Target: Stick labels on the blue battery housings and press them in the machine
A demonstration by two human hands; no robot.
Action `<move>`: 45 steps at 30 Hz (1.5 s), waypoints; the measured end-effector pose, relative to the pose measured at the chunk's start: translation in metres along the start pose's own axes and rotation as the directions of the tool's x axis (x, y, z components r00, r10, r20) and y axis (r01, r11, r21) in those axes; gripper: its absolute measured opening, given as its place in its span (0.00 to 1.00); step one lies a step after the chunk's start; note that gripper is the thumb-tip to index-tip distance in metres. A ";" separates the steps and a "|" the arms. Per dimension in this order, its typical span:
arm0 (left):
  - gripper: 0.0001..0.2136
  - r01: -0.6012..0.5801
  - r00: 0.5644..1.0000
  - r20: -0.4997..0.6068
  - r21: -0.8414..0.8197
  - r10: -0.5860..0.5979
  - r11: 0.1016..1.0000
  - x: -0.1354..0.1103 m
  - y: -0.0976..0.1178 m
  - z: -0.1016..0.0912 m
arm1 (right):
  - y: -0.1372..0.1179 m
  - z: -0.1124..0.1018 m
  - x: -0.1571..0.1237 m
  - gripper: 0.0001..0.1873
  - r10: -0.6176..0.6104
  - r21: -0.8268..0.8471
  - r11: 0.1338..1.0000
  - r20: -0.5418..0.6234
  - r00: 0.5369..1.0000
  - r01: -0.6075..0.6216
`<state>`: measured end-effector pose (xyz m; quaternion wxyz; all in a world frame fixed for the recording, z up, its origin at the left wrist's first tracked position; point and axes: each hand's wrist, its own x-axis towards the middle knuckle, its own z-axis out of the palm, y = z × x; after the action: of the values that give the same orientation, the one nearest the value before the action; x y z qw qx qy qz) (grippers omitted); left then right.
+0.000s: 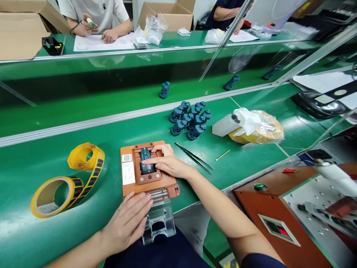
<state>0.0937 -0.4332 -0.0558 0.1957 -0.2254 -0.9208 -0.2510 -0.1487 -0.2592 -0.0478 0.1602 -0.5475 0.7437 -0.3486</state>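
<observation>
QR label [126, 158] on orange fixture [164, 190] (print unreadable) beside right hand [167, 162]

Dark teal plastic housing [145, 167] seated upright in the square recess of an orange jig [150, 189]

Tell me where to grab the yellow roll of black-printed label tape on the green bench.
Grip the wound roll by its rim, coming from above on the right side, thumb inside its open core. That ring is the firm part; the loose strip looping away is thin and would bend under your left hand, the nearer one.
</observation>
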 end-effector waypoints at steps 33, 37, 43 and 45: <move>0.14 0.248 0.754 -0.010 -0.922 -0.657 0.298 0.162 -0.027 -0.046 | -0.110 -0.021 -0.021 0.18 0.404 0.542 0.823 -0.346 0.847 -0.171; 0.13 0.241 0.777 -0.024 -0.912 -0.630 0.333 0.164 -0.025 -0.041 | -0.108 -0.012 -0.016 0.17 0.427 0.568 0.807 -0.372 0.824 -0.161; 0.14 0.224 0.788 0.035 -0.946 -0.615 0.233 0.162 -0.028 -0.036 | -0.109 -0.003 -0.012 0.20 0.425 0.570 0.816 -0.476 0.770 -0.098; 0.14 0.224 0.792 0.046 -0.949 -0.608 0.220 0.162 -0.029 -0.036 | -0.109 -0.002 -0.013 0.22 0.431 0.573 0.814 -0.480 0.764 -0.099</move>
<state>-0.0458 -0.4236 0.0387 0.1114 0.0127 -0.5891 -0.8003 -0.0691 -0.2635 0.0273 0.1112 -0.2324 0.7066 -0.6590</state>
